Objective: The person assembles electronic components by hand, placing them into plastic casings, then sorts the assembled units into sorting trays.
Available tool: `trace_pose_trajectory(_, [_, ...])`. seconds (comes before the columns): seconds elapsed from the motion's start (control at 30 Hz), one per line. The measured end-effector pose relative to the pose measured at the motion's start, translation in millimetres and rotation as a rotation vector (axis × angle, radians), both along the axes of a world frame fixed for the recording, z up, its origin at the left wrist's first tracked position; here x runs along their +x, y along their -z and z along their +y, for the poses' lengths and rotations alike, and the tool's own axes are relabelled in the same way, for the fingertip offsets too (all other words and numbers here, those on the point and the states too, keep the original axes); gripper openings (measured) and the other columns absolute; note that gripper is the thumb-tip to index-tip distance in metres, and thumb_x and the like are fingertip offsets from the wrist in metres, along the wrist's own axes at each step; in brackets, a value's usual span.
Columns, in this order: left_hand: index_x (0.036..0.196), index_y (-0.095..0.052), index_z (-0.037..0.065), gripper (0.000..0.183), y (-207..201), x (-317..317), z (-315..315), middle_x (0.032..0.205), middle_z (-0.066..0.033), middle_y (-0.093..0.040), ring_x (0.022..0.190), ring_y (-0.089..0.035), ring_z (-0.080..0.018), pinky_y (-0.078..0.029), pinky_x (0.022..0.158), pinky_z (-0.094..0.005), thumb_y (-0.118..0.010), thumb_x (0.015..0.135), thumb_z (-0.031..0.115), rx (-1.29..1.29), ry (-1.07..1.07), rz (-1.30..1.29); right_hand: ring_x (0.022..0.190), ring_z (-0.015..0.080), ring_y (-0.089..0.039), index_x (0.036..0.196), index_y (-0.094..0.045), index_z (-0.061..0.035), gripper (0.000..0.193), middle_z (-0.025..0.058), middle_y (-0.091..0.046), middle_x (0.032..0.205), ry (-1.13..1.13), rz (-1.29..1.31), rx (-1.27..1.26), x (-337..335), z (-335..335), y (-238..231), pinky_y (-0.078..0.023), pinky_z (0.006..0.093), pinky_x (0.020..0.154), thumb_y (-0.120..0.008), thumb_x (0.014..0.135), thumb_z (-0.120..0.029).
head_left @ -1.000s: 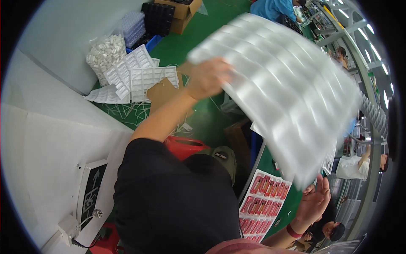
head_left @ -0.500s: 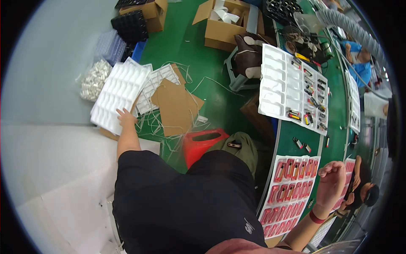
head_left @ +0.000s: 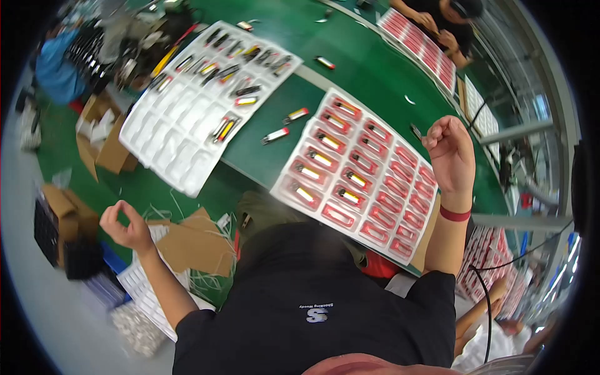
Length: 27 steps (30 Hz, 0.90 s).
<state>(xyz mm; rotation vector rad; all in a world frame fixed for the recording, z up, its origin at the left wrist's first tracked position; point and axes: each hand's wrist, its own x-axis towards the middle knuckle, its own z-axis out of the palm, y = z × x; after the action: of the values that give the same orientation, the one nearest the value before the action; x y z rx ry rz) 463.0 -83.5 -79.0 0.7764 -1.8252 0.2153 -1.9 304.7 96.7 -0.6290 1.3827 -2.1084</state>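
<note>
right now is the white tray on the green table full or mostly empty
Mostly empty. The white tray has small items only in its far rows; the near pockets are bare. Both hands are off it.

Bare green table: open passage between the white tray at 10 o'clock and the red-celled tray at centre, broken only by loose small items. Right hand, 3 o'clock: over the red tray's edge. Left hand, 8 o'clock: in clear air above cardboard scraps and boxes littering the floor.
</note>
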Motion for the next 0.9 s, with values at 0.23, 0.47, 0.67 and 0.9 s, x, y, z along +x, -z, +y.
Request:
trace_pose_trajectory(0.23, [0.105,-0.066,0.001,0.025,-97,-249,48,0.103,-0.0170,-0.065,0.095,-0.062,-0.0351,-0.048,0.086,-0.0413,-0.068,0.081,-0.007,0.282,0.839,-0.118,0.077,0.0137,-0.060,0.108,-0.067,0.0015,0.022,0.0067,-0.067,0.092,0.268,0.044,0.259,-59,71,55,-0.052,0.0274,0.075,-0.058,0.103,-0.018])
trace_pose_trajectory(0.47, [0.111,-0.068,0.005,0.022,-90,-351,83,0.101,-0.0135,-0.068,0.094,-0.066,-0.0351,-0.051,0.080,-0.0445,-0.067,0.090,0.011,0.420,1.019,-0.885,0.096,0.0256,-0.069,0.122,-0.068,-0.0012,0.033,0.0139,-0.072,0.112,0.487,0.909,1.183,-171,110,102,-0.055,0.0343,0.084,-0.069,0.092,-0.016])
trace_pose_trajectory(0.67, [0.107,-0.069,0.003,0.019,-84,-384,79,0.096,-0.0148,-0.067,0.081,-0.067,-0.0348,-0.052,0.072,-0.0434,-0.067,0.089,0.009,0.601,1.004,-0.900,0.104,0.0359,-0.066,0.113,-0.071,-0.0032,0.031,0.0203,-0.069,0.111,0.280,0.910,1.183,-176,113,156,-0.052,0.0421,0.092,-0.068,0.083,-0.012])
trace_pose_trajectory(0.9, [0.106,-0.067,0.002,0.018,-90,-445,144,0.099,-0.0143,-0.066,0.090,-0.066,-0.0307,-0.052,0.078,-0.0382,-0.066,0.091,0.012,0.728,1.492,-1.063,0.083,0.0169,-0.067,0.117,-0.069,0.0007,0.025,0.0077,-0.070,0.094,0.360,0.480,0.940,-175,102,151,-0.054,0.0300,0.079,-0.062,0.097,-0.012])
